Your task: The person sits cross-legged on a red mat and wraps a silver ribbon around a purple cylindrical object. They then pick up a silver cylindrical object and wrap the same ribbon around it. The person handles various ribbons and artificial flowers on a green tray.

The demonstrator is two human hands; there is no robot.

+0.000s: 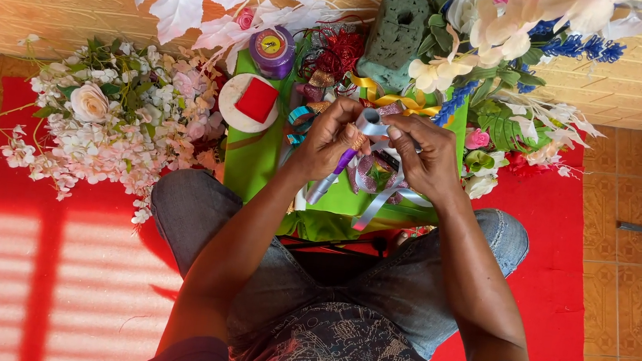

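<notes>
Silver satin ribbon [373, 123], a thin glossy strip, sits pinched between both my hands, folded into a small loop right at my fingertips, with its loose tails [382, 202] dropping below my palms toward my lap. My left hand [331, 138] is closed on the near side of the loop, thumb and forefinger pressed together on it, and the same hand also keeps a slim purple and silver pen-shaped tool [331, 180] tucked under its fingers, slanting down and toward me. My right hand [425, 157] is closed too, its fingertips nipping the loop's other side, so the two hands nearly touch over the fold.

I judge the ribbon to be almost weightless, limp and slick; it should crease easily and slide out of a loose pinch, so the best hold is flat-on across its width, close to the fold, not out on the tails.

Just beyond my knuckles lies a bright green sheet [248, 162] with a tangle of coloured ribbon scraps [323, 75] on it. Further out past my left hand stands a round white pad with a red square [250, 101] and a purple spool [272, 50]; well to the left rests a bunch of pale pink and white artificial flowers [107, 124]. Beyond my right hand stands a grey-green foam block [394, 34].
</notes>
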